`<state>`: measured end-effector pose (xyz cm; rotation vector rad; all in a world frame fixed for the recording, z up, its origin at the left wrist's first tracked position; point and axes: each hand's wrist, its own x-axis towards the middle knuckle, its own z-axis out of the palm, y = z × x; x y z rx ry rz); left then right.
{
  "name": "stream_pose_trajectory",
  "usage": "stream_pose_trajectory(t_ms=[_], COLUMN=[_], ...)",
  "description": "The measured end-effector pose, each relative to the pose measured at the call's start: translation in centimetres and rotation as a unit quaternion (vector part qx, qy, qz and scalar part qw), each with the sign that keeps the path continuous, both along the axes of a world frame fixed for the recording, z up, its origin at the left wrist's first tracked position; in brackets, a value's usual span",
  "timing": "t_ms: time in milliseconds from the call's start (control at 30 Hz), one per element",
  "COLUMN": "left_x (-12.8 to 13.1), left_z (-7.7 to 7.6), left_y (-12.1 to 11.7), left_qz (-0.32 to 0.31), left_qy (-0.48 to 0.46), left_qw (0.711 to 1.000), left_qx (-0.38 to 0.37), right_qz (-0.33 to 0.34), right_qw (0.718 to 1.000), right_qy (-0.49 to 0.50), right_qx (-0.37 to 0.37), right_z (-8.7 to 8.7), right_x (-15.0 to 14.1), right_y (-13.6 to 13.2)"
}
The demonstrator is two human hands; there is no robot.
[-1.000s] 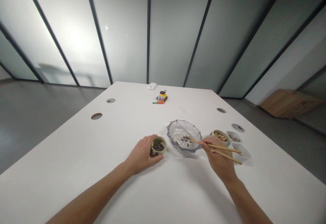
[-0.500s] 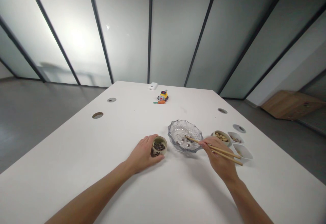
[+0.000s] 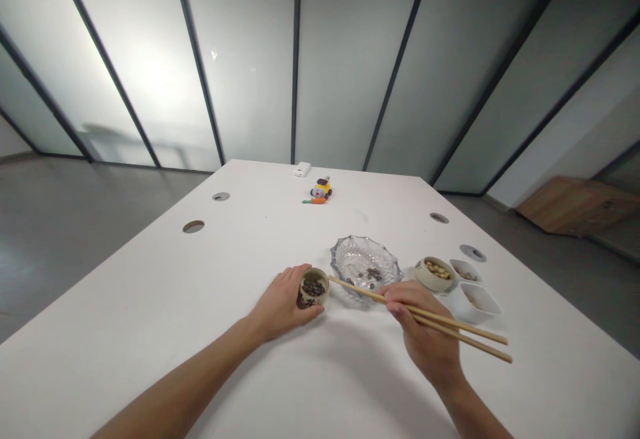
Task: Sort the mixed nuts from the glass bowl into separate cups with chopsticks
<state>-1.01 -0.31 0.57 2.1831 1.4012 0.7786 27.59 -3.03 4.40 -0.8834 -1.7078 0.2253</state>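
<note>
My left hand (image 3: 283, 300) is wrapped round the left side of a small ceramic cup (image 3: 315, 298) with dark lettering. Dark beans (image 3: 313, 287) lie inside the cup. Held in my right hand (image 3: 425, 329) is a pair of wooden chopsticks (image 3: 463, 332), their tips at the cup's right rim. Whether a bean is pinched between the tips is too small to tell. Below the chopsticks' front part stands a clear scalloped glass bowl (image 3: 350, 252), with several dark beans (image 3: 373, 274) on its bottom.
Right of the glass bowl stand a ceramic cup of pale nuts (image 3: 434, 274) and two white dishes (image 3: 475, 302) (image 3: 465, 270) with small contents. Farther back on the white table (image 3: 250, 246) are a toy car (image 3: 321, 189), a toy carrot (image 3: 315, 202) and a white box (image 3: 302, 170).
My right hand has brought the chopstick tips leftward from inside the glass bowl to the cup's rim. My left hand has stayed on the cup.
</note>
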Motion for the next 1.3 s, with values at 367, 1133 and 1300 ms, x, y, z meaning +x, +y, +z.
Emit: stream_pose_trajectory(t_ms=[367,1133,1300], left_x=[-0.3,-0.1,0.0], left_z=[-0.5,0.0,0.0], left_y=[0.1,0.0,0.0], left_qz=[-0.005,0.003,-0.002], left_qy=[0.002,0.000,-0.005], left_qw=[1.000,1.000,1.000], left_qx=[0.001,-0.011,-0.005], right_qz=[-0.120,-0.126,-0.030], right_qw=[0.983,0.991,0.998], right_qy=[-0.139,0.026,0.051], right_qx=[0.020,0.027,-0.013], right_z=[-1.3,-0.6,-0.2], right_x=[4.6,3.0,-0.4], right_y=[3.2,2.1,0.2])
